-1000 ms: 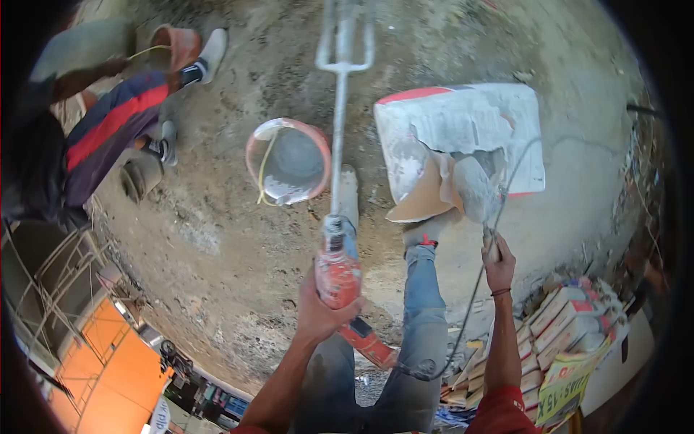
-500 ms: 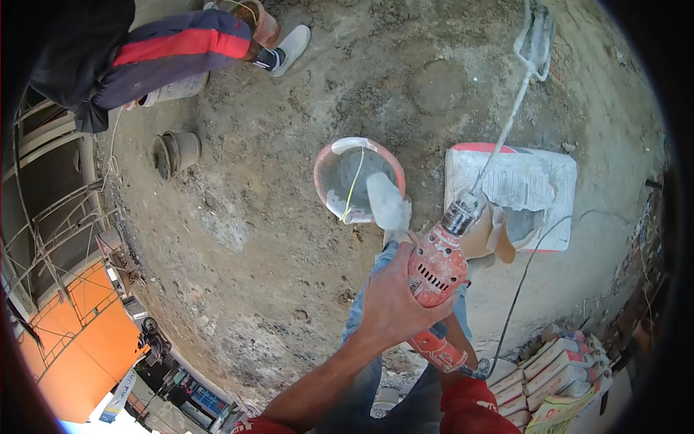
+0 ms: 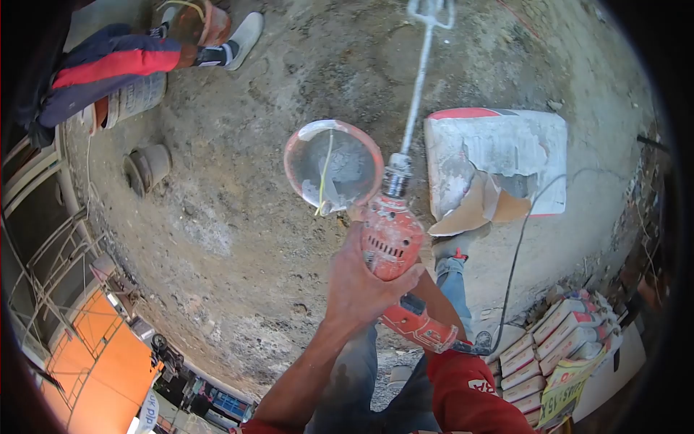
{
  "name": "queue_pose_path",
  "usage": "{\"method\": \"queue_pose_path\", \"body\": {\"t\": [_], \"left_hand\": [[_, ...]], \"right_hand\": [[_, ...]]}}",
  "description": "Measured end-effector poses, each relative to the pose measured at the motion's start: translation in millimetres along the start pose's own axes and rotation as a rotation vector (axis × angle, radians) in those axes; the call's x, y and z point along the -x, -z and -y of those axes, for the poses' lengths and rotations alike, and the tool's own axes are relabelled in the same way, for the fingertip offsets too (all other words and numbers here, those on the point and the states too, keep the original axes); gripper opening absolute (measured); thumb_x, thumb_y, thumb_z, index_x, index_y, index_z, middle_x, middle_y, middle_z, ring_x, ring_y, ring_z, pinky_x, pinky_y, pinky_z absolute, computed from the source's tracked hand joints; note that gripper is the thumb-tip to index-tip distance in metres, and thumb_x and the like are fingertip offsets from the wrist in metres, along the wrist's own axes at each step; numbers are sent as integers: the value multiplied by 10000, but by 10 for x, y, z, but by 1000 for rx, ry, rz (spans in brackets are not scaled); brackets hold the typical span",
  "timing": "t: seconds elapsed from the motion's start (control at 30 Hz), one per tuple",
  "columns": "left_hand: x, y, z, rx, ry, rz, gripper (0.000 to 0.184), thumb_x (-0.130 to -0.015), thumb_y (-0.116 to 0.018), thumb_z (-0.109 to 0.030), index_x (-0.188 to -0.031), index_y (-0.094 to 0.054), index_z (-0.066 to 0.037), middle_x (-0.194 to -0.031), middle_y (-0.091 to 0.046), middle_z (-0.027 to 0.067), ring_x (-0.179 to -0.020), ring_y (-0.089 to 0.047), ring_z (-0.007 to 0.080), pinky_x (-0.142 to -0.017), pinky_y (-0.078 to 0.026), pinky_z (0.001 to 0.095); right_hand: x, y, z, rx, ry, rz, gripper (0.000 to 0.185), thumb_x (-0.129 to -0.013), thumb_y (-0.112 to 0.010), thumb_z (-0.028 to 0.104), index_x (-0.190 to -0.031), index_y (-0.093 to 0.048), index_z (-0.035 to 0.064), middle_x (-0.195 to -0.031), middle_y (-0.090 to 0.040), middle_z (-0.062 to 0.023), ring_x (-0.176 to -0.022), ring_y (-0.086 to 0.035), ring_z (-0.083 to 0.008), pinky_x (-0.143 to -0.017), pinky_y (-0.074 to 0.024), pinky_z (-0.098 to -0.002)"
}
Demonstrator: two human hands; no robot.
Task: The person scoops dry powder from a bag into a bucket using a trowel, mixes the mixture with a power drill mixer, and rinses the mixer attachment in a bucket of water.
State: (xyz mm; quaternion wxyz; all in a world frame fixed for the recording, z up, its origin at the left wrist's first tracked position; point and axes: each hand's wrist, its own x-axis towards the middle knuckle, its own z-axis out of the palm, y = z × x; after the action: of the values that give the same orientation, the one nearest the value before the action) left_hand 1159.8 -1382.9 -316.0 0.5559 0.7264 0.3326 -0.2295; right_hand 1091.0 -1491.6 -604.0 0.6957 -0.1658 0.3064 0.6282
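My left hand (image 3: 354, 286) is wrapped round the red body of a mixing drill (image 3: 390, 235), thumb across its top. My right forearm (image 3: 442, 304) passes under the drill's rear handle; that hand and its fingers are hidden behind the tool. From the chuck a long, cement-coated shaft (image 3: 416, 94) runs away from me to a looped paddle (image 3: 431, 11), partly cut off at the top edge. Left of the chuck stands a red-rimmed bucket (image 3: 291, 148) with grey contents and a yellowish cord. To the right lies a torn bag (image 3: 499, 130) with grey powder in its opening.
A person in striped trousers (image 3: 119, 65) is at the upper left beside a reddish pail (image 3: 215, 25) and a pale bucket (image 3: 137, 98). A grey bucket (image 3: 150, 166) lies tipped. Stacked bags (image 3: 557, 347) sit lower right. A black cable (image 3: 512, 278) trails from the drill.
The drill and my hands have swung left, and the shaft now points more nearly straight ahead. My view has shifted, so the paddle is partly out of frame.
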Motion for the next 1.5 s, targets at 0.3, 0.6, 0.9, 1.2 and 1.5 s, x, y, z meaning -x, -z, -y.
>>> {"method": "queue_pose_path", "body": {"t": [0.3,0.6,0.9,1.2,1.5], "left_hand": [[137,-208,18,222,117,183,650,-755,-893,-90,-1318,-584,12,-1056,-720,89,-868,-720,171,-784,-608,334],[466,-511,509,301,109,171,762,-736,-914,-338,-1278,-526,31,-953,-679,130,-782,-714,231,-754,-621,394],[593,-901,507,222,148,60,784,-739,-920,-395,-1267,-521,27,-966,-671,147,-816,-713,249,-770,-616,390],[683,-1169,852,257,180,93,785,-733,-926,-367,-1263,-517,43,-950,-674,141,-813,-715,247,-785,-626,400],[819,-1491,700,272,195,19,755,-738,-933,-351,-1247,-533,37,-948,-682,145,-814,-722,252,-789,-628,400]], "right_hand": [[2755,959,-275,1297,761,-1356,474,-971,-674,187,-1419,-569,69,-1251,-700,-223,-1074,-707,-425,-912,-564,-474],[3277,2618,632,1416,272,-1885,523,-998,-629,273,-1506,-510,309,-1080,-657,-162,-879,-721,-439,-742,-583,-564],[2445,2983,1304,1355,256,-1536,567,-975,-657,291,-1518,-524,193,-1300,-672,-278,-1125,-699,-445,-941,-571,-540],[2048,3410,990,1182,844,-956,599,-930,-739,270,-1470,-604,49,-954,-745,-145,-793,-717,-269,-728,-573,-377],[2430,3060,1075,595,706,-735,554,-941,-767,168,-1457,-621,30,-799,-671,-24,-523,-542,-79,-451,-423,-268]]}}
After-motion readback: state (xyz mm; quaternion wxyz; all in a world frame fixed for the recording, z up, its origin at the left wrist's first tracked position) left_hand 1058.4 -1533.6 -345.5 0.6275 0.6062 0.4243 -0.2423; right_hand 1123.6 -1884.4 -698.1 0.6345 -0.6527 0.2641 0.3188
